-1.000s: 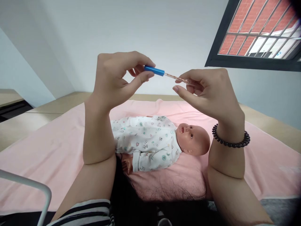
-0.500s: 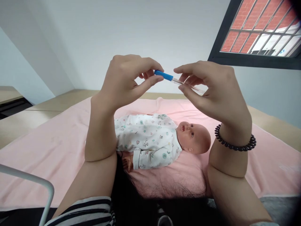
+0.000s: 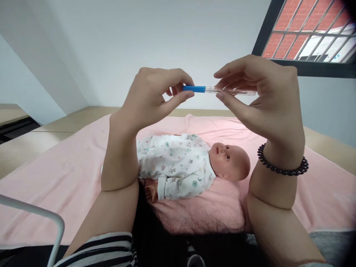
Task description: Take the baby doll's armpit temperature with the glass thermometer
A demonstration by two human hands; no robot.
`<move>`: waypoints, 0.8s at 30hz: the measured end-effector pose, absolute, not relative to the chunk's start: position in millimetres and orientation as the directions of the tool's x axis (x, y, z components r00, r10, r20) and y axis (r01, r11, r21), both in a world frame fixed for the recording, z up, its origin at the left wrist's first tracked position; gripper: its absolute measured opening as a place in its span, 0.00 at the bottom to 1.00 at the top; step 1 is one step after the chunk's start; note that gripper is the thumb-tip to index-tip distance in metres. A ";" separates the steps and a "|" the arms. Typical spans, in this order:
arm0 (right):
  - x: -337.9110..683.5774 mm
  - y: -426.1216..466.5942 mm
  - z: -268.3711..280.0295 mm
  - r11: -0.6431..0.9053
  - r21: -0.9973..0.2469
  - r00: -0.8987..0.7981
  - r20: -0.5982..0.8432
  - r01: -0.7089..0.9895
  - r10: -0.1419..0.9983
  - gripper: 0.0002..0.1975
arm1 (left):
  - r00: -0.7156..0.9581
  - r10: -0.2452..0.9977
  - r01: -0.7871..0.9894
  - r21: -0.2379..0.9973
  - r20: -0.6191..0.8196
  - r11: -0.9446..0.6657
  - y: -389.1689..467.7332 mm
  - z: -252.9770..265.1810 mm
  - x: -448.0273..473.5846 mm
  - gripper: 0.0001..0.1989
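A slim clear plastic thermometer case [image 3: 241, 91] with a blue cap [image 3: 197, 89] is held level above the doll. My left hand [image 3: 155, 94] pinches the blue end between thumb and index finger. At the clear end, my right hand [image 3: 264, 92] has its thumb against the tube and its other fingers curled behind it; the index finger stands off. Below lies a baby doll [image 3: 178, 159] on its back, head to the right, in a white printed outfit. My left forearm hides its legs.
A pink cloth [image 3: 69, 167] covers much of the wooden table [image 3: 55, 124] under the doll. In the lower left corner there is a bent white metal bar [image 3: 41, 211]. A wall [image 3: 167, 37] rises behind, with a barred window [image 3: 308, 33] at the upper right.
The thermometer case has turned from sloping down to the right to level. My right hand has moved right and slightly up; my left hand has barely shifted.
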State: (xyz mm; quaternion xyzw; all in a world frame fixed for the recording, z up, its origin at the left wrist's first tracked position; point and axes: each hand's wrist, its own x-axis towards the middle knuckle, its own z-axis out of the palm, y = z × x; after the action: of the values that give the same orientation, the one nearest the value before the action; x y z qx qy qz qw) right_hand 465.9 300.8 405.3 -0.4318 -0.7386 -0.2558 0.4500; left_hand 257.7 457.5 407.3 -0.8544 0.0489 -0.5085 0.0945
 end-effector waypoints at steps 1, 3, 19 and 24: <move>466.3 300.8 405.5 0.500 -0.007 -0.225 0.887 0.866 0.403 0.15 | 0.479 -0.177 0.011 -0.208 0.860 -0.978 457.6 407.0 258.4 0.06; 466.6 300.8 405.7 0.513 -0.004 -0.232 0.889 0.858 0.395 0.15 | 0.485 -0.154 0.019 -0.187 0.861 -0.982 457.3 406.6 258.9 0.06; 465.3 298.2 406.2 0.513 0.042 -0.273 0.882 0.857 0.384 0.13 | 0.527 -0.075 0.022 -0.102 0.846 -0.995 458.7 405.1 258.9 0.10; 462.2 296.9 404.9 0.532 0.044 -0.283 0.882 0.845 0.377 0.11 | 0.554 -0.080 0.021 -0.110 0.829 -0.994 459.3 404.0 260.9 0.13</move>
State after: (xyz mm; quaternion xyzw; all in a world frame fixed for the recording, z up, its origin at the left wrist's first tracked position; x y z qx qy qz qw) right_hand 462.2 296.9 404.9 -0.4043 -0.7558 -0.2652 0.4416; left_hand 260.9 459.3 404.0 -0.8799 0.0166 -0.4719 0.0534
